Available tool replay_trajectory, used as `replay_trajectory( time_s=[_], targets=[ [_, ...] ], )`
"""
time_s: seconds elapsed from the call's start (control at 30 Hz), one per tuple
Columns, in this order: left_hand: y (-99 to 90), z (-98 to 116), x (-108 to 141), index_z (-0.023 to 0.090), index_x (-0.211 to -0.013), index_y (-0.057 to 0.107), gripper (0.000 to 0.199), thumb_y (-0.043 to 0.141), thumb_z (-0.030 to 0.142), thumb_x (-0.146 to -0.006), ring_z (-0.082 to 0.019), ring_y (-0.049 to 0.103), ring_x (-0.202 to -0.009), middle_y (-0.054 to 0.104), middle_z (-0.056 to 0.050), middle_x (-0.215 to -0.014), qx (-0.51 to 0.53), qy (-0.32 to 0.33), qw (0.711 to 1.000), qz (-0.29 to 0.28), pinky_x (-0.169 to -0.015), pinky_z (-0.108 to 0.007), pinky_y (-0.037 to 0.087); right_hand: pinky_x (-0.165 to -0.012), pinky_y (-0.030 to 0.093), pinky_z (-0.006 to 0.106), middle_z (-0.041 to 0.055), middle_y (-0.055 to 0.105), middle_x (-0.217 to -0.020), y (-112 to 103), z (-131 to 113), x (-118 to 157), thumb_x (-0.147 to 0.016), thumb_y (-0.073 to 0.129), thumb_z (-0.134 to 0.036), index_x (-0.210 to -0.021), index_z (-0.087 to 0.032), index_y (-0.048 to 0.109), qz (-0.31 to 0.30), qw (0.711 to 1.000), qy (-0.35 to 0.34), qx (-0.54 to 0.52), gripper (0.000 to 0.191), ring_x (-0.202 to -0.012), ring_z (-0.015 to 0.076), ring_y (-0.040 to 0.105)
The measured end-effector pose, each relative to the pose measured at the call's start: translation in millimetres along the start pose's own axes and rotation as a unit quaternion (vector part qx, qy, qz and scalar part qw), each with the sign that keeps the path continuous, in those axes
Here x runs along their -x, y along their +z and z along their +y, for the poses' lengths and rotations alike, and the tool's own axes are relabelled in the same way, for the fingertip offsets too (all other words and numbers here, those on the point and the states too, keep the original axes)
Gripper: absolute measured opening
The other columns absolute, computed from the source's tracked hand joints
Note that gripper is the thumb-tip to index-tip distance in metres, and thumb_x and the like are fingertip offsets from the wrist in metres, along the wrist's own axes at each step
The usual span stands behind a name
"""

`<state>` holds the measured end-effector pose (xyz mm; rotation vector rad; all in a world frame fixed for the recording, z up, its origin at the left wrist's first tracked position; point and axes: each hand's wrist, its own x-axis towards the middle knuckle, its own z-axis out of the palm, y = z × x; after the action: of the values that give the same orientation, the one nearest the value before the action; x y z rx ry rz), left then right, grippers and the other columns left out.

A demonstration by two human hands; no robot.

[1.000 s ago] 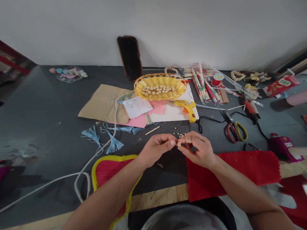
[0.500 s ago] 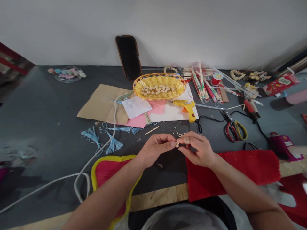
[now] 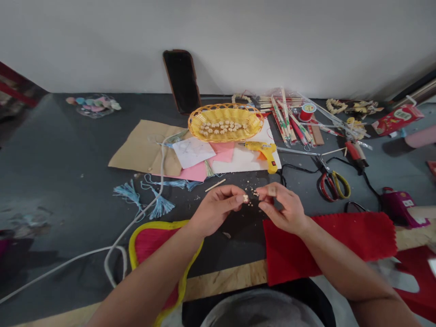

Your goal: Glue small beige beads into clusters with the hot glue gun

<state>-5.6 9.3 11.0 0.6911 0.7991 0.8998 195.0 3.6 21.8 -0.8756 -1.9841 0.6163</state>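
Observation:
Between the thumb and fingers of my left hand (image 3: 220, 206) is a small cream bead cluster (image 3: 245, 198), held just above the dark table. My right hand (image 3: 284, 206) is beside it on the right, its thumb and fingertips apart and nothing visible between them. Tiny loose cream beads (image 3: 250, 204) lie scattered on the table around and beyond my fingertips. Farther back, a yellow woven basket (image 3: 225, 109) holds several similar clusters.
A yellow glue gun (image 3: 265, 149) lies on paper behind my hands. Scissors (image 3: 334, 184) and a red felt piece (image 3: 340, 240) are to the right. Blue tassels (image 3: 161, 206) and a white cable (image 3: 127, 227) are at left. A phone (image 3: 182, 81) leans on the wall.
My hands have moved apart. The right fingers have come away from the bead cluster, which stays in my left fingers and now shows more fully.

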Motion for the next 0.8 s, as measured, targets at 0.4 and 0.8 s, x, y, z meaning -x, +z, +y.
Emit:
replay_trajectory(
  time_s=[0.4, 0.8],
  targets=[
    [-2.3, 10, -4, 0.013, -0.068, 0.071, 0.019, 0.085, 0.024, -0.062, -0.007, 0.045, -0.053, 0.064, -0.003, -0.067, 0.122, 0.072, 0.989, 0.053, -0.055, -0.023, 0.036, -0.078, 0.051, 0.040, 0.0162, 0.065, -0.109, -32, 50, -30, -0.091, 0.051, -0.040, -0.112, -0.015, 0.057, -0.070, 0.928, 0.222, 0.291, 0.033, -0.092, 0.0277, 0.065],
    [-5.0, 3, -5, 0.014, -0.072, 0.073, 0.017, 0.082, 0.028, -0.067, -0.007, 0.043, -0.054, 0.066, -0.003, -0.072, 0.075, 0.081, 0.994, 0.019, -0.055, -0.023, 0.035, -0.049, 0.039, 0.026, -0.0007, 0.057, -0.062, -45, 68, -53, -0.086, 0.051, -0.036, -0.089, -0.018, 0.054, -0.135, 0.893, 0.415, 0.115, 0.019, -0.049, 0.0145, 0.056]
  ],
)
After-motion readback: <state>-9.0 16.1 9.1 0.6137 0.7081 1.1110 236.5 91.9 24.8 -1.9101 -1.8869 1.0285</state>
